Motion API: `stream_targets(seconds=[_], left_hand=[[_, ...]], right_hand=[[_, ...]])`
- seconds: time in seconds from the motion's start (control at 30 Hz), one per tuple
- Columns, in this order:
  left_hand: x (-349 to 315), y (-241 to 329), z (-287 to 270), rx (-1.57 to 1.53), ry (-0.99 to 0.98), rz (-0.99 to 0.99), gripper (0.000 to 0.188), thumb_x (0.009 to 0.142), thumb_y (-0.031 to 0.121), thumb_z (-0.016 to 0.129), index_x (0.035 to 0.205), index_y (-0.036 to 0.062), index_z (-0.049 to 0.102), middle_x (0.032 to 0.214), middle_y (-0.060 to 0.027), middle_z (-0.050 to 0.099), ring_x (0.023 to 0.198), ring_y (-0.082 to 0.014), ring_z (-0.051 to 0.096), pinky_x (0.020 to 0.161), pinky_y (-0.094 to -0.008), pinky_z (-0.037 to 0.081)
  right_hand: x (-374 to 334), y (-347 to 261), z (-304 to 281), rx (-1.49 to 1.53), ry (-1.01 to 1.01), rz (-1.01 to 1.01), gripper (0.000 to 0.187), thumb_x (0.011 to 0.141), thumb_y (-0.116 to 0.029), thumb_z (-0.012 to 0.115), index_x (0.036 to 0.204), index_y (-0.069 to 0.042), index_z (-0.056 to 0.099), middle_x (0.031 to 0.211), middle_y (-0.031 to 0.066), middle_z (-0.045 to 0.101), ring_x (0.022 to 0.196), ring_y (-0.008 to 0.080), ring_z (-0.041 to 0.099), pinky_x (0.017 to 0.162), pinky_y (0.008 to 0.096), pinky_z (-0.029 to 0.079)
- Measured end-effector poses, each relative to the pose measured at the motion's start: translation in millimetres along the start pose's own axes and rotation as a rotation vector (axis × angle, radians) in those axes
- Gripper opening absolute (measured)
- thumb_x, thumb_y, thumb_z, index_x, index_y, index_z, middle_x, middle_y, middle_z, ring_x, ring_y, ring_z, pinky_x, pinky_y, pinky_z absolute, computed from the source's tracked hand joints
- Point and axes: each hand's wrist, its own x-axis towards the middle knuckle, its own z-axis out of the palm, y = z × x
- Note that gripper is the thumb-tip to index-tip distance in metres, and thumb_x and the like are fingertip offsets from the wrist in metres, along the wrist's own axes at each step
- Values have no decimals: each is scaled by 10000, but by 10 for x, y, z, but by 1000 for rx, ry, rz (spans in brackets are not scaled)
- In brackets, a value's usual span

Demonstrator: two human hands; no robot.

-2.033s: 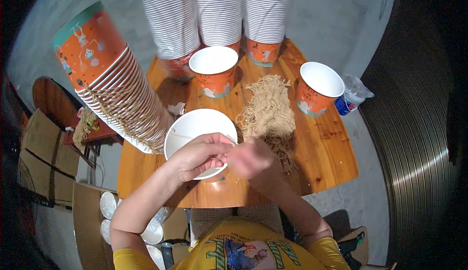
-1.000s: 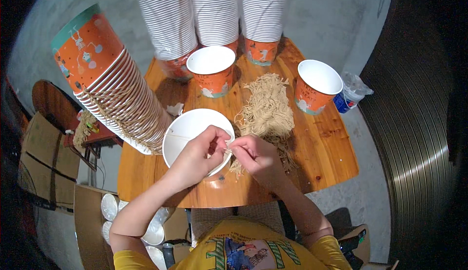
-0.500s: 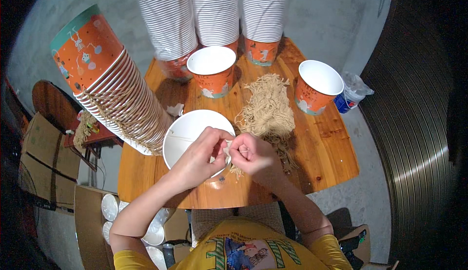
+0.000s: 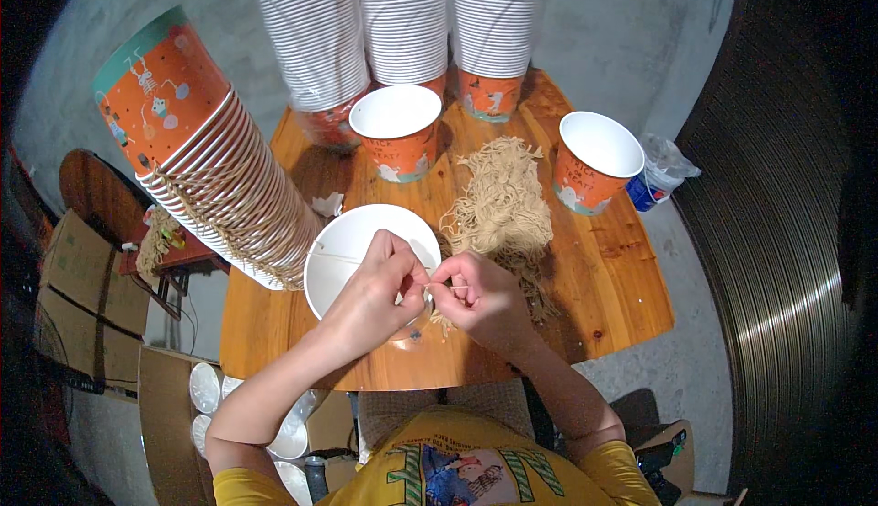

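Note:
A white-lined paper bucket stands in front of me, with a thin beige cord running across its mouth from a hole in the left side. At the bucket's right rim my left hand is closed, thumb and fingers pinching the cord. Close beside it, fingertips nearly touching, my right hand pinches the cord's end, a short piece of which shows past the fingers. Just beyond my right hand lies a tangled bundle of beige cords. The hands hide the bucket's right edge.
Orange paper buckets stand singly at the back and right. A tall leaning stack of corded buckets is on the left; several plastic-wrapped stacks rise behind. Scrap paper lies on the wooden table. A cardboard box holds white buckets below.
My fingertips have come closer together at the bucket's right rim. The right-hand fingers have opened out slightly, and more of the cord's end shows by them.

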Motion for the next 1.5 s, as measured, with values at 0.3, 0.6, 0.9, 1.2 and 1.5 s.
stream_targets(seconds=[0.3,0.6,0.9,1.2,1.5], left_hand=[[-30,57,20,32,18,-24,253,775,-22,573,1024,-20,531,969,-142,394,780,-253,549,711,-348,485],[-106,202,85,27,60,-170,158,830,74,612,964,3,571,791,-148,587,771,-306,596,687,-390,479],[-109,107,147,-26,116,-171,101,847,55,613,886,-4,541,779,-139,596,691,-279,605,623,-346,483],[-89,83,130,-268,86,-304,112,858,25,591,926,5,503,807,-64,595,731,-124,575,663,-272,474],[-78,52,118,-363,66,-297,322,854,5,591,1131,38,430,826,-46,587,788,-134,575,742,-272,470]], right_hand=[[-76,64,5,-44,28,33,147,775,-7,671,843,-70,556,624,-41,450,539,37,403,487,207,365],[-103,85,54,-82,72,10,144,774,7,665,837,-70,559,620,-52,438,551,32,400,497,199,363],[-121,98,68,-101,96,-35,155,760,4,682,823,-62,558,645,-17,505,544,53,440,501,213,394],[-121,65,66,-164,118,-101,145,758,10,682,804,-42,555,666,27,535,524,83,479,476,233,397],[-157,129,107,-16,96,41,78,857,12,605,877,-25,540,661,-27,523,588,12,480,495,198,394]])
